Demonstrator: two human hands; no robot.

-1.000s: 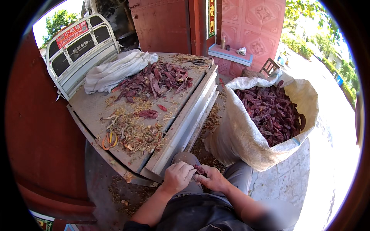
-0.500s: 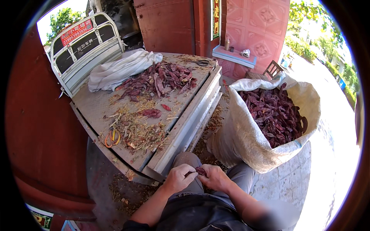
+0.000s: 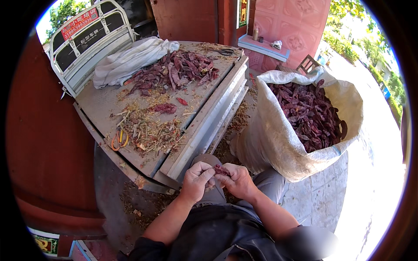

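Note:
Above my knees, a wrinkled dark red dried chili pepper [image 3: 221, 170] is pinched between both hands. My left hand [image 3: 198, 179] grips one end with thumb and fingertips, and my right hand [image 3: 237, 179] closes on the other. Just beyond to the right, a large white woven sack [image 3: 278, 143] stands with its mouth wide, full of dried chili peppers [image 3: 307, 115]. On the metal truck bed [image 3: 102, 113] lies a loose pile of dried chilies [image 3: 178, 71], with stems and seeds [image 3: 150, 130] scattered nearer me.
Orange-handled scissors [image 3: 119, 140] rest at the bed's near left edge; dark-handled scissors [image 3: 224, 51] lie at its far end. A crumpled white sack [image 3: 130, 61] lies beside the pile. A wooden chair [image 3: 307, 64] stands behind the full sack, near a pink tiled wall [image 3: 296, 26].
Both hands have risen slightly with the chili, and more of it shows between my fingers. The whole view has shifted a little, moving the bed and sack upward in the picture.

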